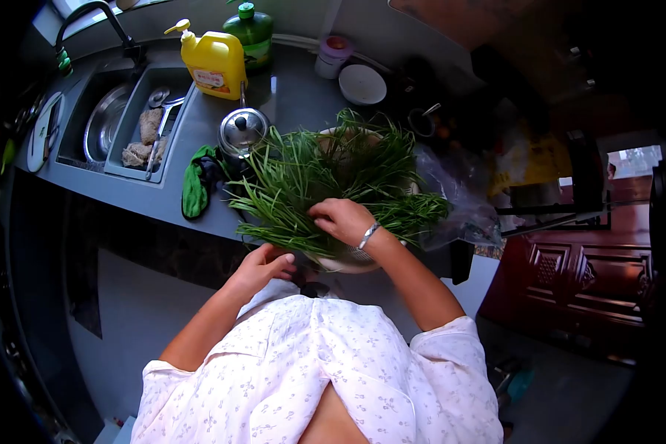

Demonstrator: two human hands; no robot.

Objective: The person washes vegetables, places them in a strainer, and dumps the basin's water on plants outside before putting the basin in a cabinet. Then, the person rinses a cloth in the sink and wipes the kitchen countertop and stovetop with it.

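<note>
Long green leafy stalks (288, 163) are heaped in and over a light-coloured basket (351, 263) near the counter's front edge. My right hand (342, 220), with a silver bracelet at the wrist, rests on the front of the heap; its fingers are curled in among the leaves, and what they grip is hidden. My left hand (262, 268) is just below the heap's lower left edge, fingers apart, with nothing seen in it.
A metal kettle (242, 133) and green-black gloves (197, 181) lie left of the heap. Behind are a yellow jug (214, 65), a green bottle (250, 37) and a white bowl (362, 83). A sink (137, 122) is at left, a plastic bag (458, 200) at right.
</note>
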